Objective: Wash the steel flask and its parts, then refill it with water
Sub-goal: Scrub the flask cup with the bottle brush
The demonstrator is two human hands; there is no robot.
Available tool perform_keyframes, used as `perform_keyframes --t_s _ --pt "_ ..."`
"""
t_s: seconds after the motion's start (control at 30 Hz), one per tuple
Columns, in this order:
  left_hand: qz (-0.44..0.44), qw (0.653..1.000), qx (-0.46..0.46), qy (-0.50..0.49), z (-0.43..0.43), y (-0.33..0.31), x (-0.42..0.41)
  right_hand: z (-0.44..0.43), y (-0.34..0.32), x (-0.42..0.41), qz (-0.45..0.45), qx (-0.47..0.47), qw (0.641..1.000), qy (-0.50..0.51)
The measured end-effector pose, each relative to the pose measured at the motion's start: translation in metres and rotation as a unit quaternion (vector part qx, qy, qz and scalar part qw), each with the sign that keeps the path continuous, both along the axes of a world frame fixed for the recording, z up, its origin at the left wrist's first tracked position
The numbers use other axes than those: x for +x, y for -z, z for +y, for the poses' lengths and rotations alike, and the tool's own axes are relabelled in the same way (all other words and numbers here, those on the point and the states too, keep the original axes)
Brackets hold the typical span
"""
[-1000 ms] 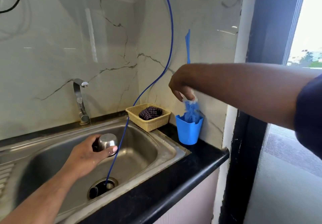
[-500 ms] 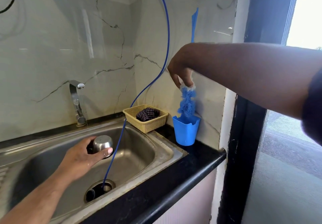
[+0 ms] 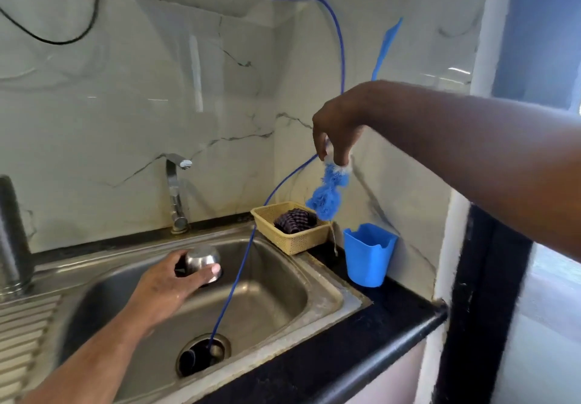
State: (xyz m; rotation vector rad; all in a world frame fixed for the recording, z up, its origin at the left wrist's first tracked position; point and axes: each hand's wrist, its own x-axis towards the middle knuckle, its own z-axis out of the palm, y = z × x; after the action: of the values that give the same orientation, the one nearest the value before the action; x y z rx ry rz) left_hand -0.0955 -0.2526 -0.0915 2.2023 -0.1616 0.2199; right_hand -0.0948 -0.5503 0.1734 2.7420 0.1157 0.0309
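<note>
Lower left of centre: the left hand (image 3: 163,284), curled round the flask (image 3: 202,262) and holding it above the sink (image 3: 330,290) basin, rounded steel end up, probably to keep drips inside the basin.

Behind, at the back rim: the tap (image 3: 176,196), with no water seen running. Open room between spout and flask.

Just right of the flask: a thin blue hose (image 3: 239,271), slanting down from the top of the frame into the drain (image 3: 202,356). Near enough to snag on any swing rightward.

Right of centre, on the sink's back corner: a basket (image 3: 292,240) with a dark cloth (image 3: 295,219), parked out of the basin.

Above the basket: the brush (image 3: 327,194), pinched at the top of its bristles by the right hand (image 3: 338,133). Hanging free in the air, handle poking up behind the wrist, up and left of the blue cup (image 3: 367,255) on the counter (image 3: 393,315). Presumably on its way to the flask.

Hands well apart. Way leftward for the brush: over the basket, then across the hose, so best kept high. Far right: cup near the counter edge, then the drop to the floor.
</note>
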Motion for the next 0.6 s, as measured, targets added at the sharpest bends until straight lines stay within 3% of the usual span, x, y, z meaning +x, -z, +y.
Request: perform_keyframes --t_s 0.1,0.2,0.3,0.47,0.53,0.6 --pt "0.003 0.998 -0.064 -0.004 0.013 -0.001 0.006 0.038 0.006 -0.006 -0.049 -0.061 0.993 -0.085" --pt "0.044 0.979 -0.201 -0.017 0.026 -0.005 0.008 0.073 0.037 0.001 -0.058 0.025 0.986 -0.157" --pt "0.113 0.925 -0.361 -0.019 0.038 -0.001 0.017 0.097 0.092 0.020 -0.054 0.175 0.962 -0.201" --pt "0.141 0.848 -0.508 -0.048 0.048 0.002 0.029 0.125 0.172 0.058 -0.059 0.477 0.854 -0.199" --pt "0.142 0.821 -0.552 -0.041 0.049 -0.001 0.031 0.135 0.194 0.068 -0.048 0.541 0.809 -0.224" --pt "0.137 0.793 -0.592 -0.039 0.049 -0.001 0.036 0.145 0.213 0.075 -0.043 0.555 0.794 -0.244"
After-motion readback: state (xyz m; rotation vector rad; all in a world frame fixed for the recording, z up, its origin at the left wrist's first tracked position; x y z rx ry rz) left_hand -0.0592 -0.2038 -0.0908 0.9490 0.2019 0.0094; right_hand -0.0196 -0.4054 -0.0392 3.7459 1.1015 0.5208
